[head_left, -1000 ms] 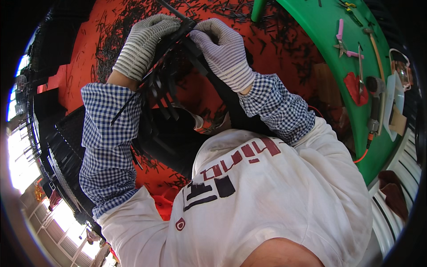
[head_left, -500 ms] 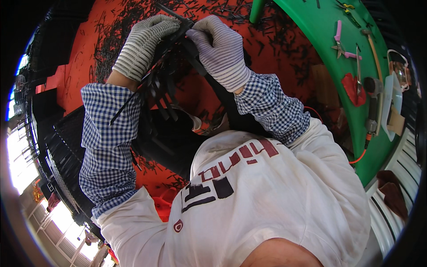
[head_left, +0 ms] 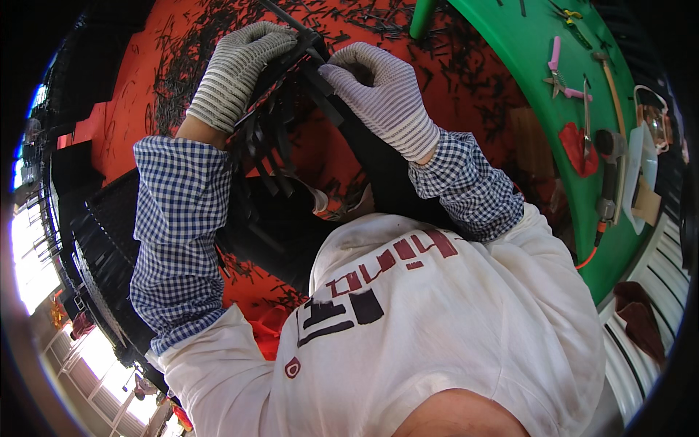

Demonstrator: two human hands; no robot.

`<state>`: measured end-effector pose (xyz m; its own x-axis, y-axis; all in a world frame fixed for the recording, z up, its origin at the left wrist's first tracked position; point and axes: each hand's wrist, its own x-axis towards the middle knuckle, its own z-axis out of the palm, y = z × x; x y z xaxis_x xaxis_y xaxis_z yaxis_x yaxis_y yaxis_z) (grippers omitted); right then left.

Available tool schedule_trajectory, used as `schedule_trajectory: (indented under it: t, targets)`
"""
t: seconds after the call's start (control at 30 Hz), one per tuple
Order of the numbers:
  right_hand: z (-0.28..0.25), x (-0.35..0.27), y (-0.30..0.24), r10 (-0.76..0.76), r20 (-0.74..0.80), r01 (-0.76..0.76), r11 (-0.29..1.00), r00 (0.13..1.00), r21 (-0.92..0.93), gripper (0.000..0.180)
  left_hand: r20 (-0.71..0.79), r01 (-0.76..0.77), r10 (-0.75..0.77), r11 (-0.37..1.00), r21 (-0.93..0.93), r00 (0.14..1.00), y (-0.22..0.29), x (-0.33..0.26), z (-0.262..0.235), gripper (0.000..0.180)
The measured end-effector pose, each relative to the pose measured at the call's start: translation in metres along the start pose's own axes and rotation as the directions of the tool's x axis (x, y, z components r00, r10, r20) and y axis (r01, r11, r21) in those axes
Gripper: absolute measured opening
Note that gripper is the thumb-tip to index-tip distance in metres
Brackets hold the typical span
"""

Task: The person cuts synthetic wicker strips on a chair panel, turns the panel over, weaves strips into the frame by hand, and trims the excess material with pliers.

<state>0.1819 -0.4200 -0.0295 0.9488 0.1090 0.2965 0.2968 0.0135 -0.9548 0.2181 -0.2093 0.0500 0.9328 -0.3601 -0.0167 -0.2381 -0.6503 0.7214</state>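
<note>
Both my hands wear striped knit gloves. My left hand [head_left: 244, 69] is closed at the upper middle, on the end of a dark frame part wrapped with flat black strips. To its right, my right hand [head_left: 382, 91] pinches a flat black strip [head_left: 316, 54] that runs from the dark part. The pinch itself is partly hidden by the curled fingers. Several loose strip ends [head_left: 273, 156] hang below my left hand over my lap. A longer black piece [head_left: 277, 10] sticks out above the hands.
Short black offcuts [head_left: 182, 95] litter the red floor cover [head_left: 135, 109]. On the right, a green table [head_left: 510, 36] bears pink-handled shears [head_left: 556, 73], yellow-and-green pliers [head_left: 571, 25], a hammer [head_left: 611, 87], a red cloth [head_left: 577, 149] and a corded power tool [head_left: 608, 175].
My right hand has moved right and slightly down, away from my left hand, drawing on the strip. My left hand stays nearly in place.
</note>
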Motion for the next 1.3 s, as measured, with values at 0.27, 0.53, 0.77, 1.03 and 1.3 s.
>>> schedule_trajectory:
  t: [0.27,0.53,0.77,1.03,1.3]
  targets:
    - [0.009,0.026,-0.005,-0.204,-0.022,0.19,0.942,0.979,-0.277,0.022,-0.078,0.259,-0.303,0.902,-0.346,0.95,0.003,-0.004,0.002,0.021]
    - [-0.017,0.065,-0.036,-0.16,0.3,0.272,0.884,0.94,-0.381,0.022,-0.227,0.254,-0.323,0.924,-0.287,0.919,0.007,-0.003,0.012,0.019]
    - [0.001,0.108,-0.049,-0.268,0.187,0.271,0.962,0.945,0.01,0.016,-0.199,0.23,-0.254,0.964,-0.134,0.947,0.012,-0.006,0.015,0.022]
    - [0.02,0.134,-0.031,-0.231,0.112,0.211,0.963,0.966,0.169,0.019,-0.324,0.116,-0.067,0.984,0.132,0.944,0.032,-0.024,0.033,0.025]
    - [-0.029,0.088,0.031,0.094,0.266,-0.143,0.974,0.96,0.175,0.023,-0.316,0.117,-0.034,0.962,0.248,0.948,0.032,-0.025,0.04,0.026]
